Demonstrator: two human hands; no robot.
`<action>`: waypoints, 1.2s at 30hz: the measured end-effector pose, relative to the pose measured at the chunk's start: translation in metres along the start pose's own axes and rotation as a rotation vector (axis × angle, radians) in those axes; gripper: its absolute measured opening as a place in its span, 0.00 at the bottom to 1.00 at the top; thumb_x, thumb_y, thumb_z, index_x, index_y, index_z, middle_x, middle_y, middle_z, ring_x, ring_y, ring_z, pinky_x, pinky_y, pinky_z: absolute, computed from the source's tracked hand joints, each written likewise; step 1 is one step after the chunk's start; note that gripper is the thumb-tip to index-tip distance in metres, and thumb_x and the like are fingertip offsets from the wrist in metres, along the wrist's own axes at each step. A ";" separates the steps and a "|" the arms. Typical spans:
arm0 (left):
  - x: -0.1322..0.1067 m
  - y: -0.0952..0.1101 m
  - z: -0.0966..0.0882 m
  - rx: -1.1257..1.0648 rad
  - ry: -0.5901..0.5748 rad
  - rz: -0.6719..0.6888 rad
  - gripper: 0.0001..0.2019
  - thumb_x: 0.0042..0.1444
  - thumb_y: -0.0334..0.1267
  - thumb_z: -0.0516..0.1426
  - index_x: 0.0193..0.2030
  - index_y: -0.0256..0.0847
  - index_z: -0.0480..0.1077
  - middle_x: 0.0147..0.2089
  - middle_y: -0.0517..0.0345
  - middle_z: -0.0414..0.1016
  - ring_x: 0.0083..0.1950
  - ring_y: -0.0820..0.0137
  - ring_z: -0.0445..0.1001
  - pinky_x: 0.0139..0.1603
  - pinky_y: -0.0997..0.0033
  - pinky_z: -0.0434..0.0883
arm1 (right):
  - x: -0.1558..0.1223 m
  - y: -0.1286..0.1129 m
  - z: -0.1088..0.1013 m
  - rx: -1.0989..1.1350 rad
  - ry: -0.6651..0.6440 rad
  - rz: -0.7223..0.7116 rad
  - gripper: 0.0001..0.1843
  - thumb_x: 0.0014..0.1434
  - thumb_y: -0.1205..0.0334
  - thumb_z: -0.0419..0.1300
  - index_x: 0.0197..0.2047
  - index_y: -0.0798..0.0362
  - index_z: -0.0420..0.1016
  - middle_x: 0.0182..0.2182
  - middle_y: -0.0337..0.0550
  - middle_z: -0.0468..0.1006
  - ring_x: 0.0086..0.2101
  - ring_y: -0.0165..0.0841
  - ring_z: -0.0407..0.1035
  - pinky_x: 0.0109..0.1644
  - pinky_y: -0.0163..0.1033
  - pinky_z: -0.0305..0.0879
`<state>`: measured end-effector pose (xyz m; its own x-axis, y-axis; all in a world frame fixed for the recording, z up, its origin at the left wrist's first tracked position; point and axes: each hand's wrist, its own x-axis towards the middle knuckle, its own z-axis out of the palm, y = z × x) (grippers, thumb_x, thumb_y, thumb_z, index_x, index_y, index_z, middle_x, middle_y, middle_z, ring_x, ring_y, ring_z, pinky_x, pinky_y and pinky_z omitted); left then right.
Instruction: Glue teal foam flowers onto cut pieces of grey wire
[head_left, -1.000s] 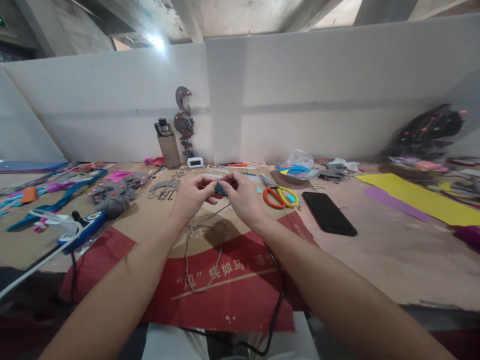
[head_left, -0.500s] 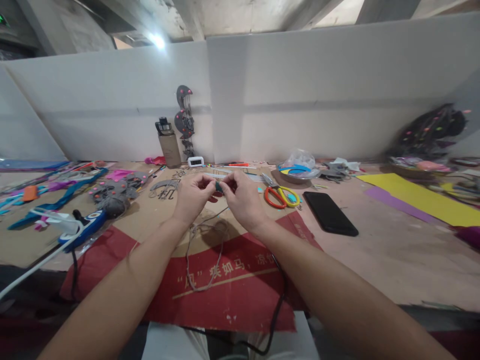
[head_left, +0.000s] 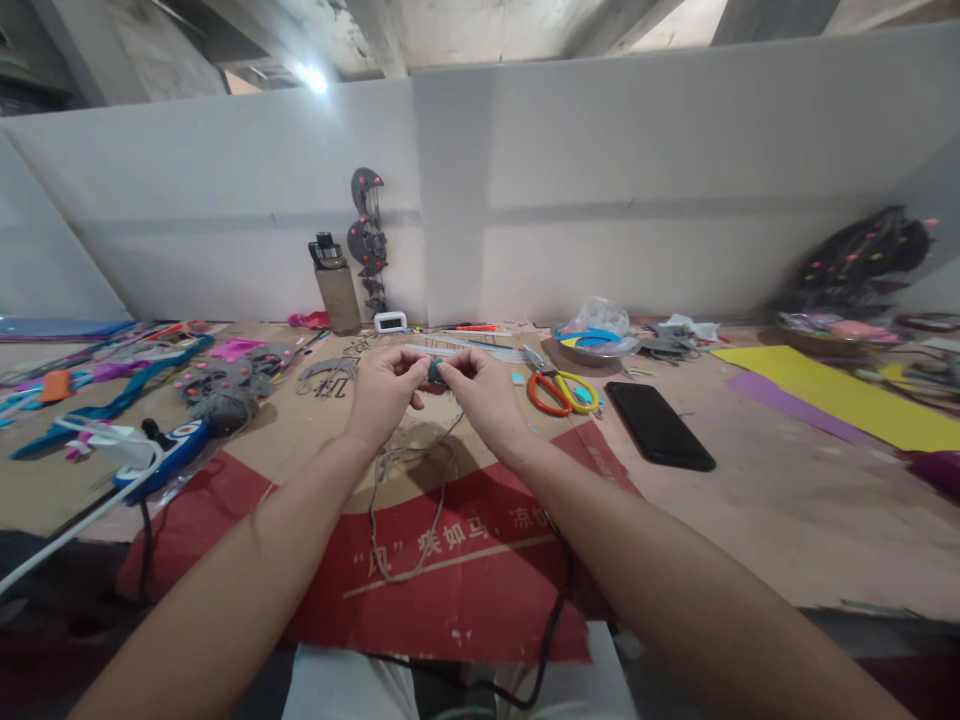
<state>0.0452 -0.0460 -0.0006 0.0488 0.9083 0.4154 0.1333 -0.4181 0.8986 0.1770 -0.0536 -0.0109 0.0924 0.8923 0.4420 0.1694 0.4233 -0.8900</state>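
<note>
Between the fingertips of both hands is a small dark-green piece (head_left: 435, 372), too small to name surely. My left hand (head_left: 386, 392) pinches it from the left, and my right hand (head_left: 480, 395) pinches it from the right. From near the right fingers a grey yarn (head_left: 444, 505) hangs down and lies in a loose loop on the red and tan cardboard (head_left: 465, 600). Scissors (head_left: 562, 385) with orange and yellow handles lie just right of my right hand. A grey crescent-shaped cutout (head_left: 326, 376) rests left of my left hand.
A black phone (head_left: 660, 425) lies to the right, near yellow sheets (head_left: 832, 390). At the back stand a bottle (head_left: 337, 295), a small white clock (head_left: 390, 322) and a bowl (head_left: 596, 350) with plastic wrap. A power strip (head_left: 169, 455) and a grey yarn ball (head_left: 226, 408) are at left.
The fingers have shifted slightly around the green piece, and more of it shows now. Both hands stay in nearly the same place. The yarn loop lies almost unchanged.
</note>
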 end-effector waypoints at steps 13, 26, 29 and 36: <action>-0.001 0.003 0.000 -0.003 0.009 0.022 0.09 0.49 0.41 0.59 0.28 0.36 0.69 0.24 0.60 0.71 0.24 0.72 0.74 0.18 0.77 0.70 | -0.007 -0.005 0.004 -0.009 -0.007 -0.050 0.07 0.53 0.59 0.57 0.27 0.53 0.66 0.23 0.37 0.70 0.26 0.28 0.64 0.31 0.35 0.61; 0.001 0.001 0.000 -0.186 -0.163 -0.099 0.17 0.47 0.45 0.62 0.40 0.36 0.72 0.33 0.53 0.79 0.32 0.67 0.79 0.40 0.61 0.77 | 0.002 -0.006 -0.007 0.011 0.010 -0.017 0.09 0.54 0.57 0.56 0.28 0.54 0.68 0.24 0.37 0.70 0.25 0.27 0.61 0.30 0.34 0.59; -0.001 0.001 0.000 -0.140 -0.139 -0.068 0.16 0.48 0.45 0.62 0.39 0.36 0.71 0.31 0.54 0.78 0.31 0.67 0.78 0.38 0.62 0.78 | 0.000 -0.006 -0.006 0.002 -0.002 -0.028 0.09 0.54 0.58 0.56 0.28 0.54 0.68 0.24 0.37 0.71 0.25 0.28 0.62 0.31 0.35 0.60; -0.002 0.003 0.002 0.010 -0.078 -0.006 0.14 0.48 0.46 0.61 0.35 0.36 0.71 0.29 0.56 0.77 0.30 0.69 0.77 0.35 0.65 0.77 | -0.001 -0.008 -0.006 -0.021 -0.003 -0.049 0.10 0.56 0.57 0.55 0.29 0.54 0.69 0.26 0.38 0.72 0.26 0.28 0.63 0.31 0.35 0.59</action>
<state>0.0477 -0.0493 0.0009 0.1245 0.9093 0.3972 0.1438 -0.4126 0.8995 0.1815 -0.0591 -0.0036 0.0805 0.8708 0.4849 0.1945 0.4634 -0.8645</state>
